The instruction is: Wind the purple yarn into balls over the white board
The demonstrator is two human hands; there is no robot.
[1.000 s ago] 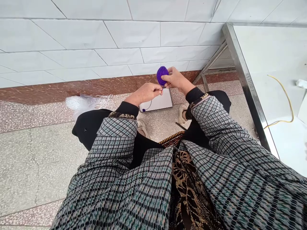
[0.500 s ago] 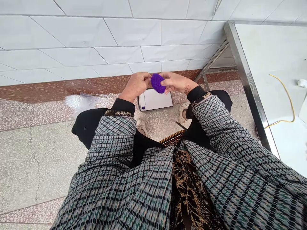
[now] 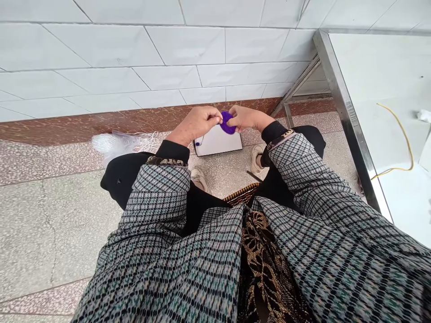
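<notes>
Gripping purple yarn ball (image 3: 228,125) w/ fingers of both L hand (image 3: 200,124) and R hand (image 3: 247,118), held above white board (image 3: 218,144); risk: slack grip, ball drops, unwinds on terrazzo floor (image 3: 222,175).

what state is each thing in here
left hand: fingers pinching the yarn ball
right hand: fingers gripping the yarn ball
purple yarn ball: held up between both hands
white board: lying flat on the floor
white cord bundle: lying loose on the floor
woven basket: mostly hidden under the lap
</notes>
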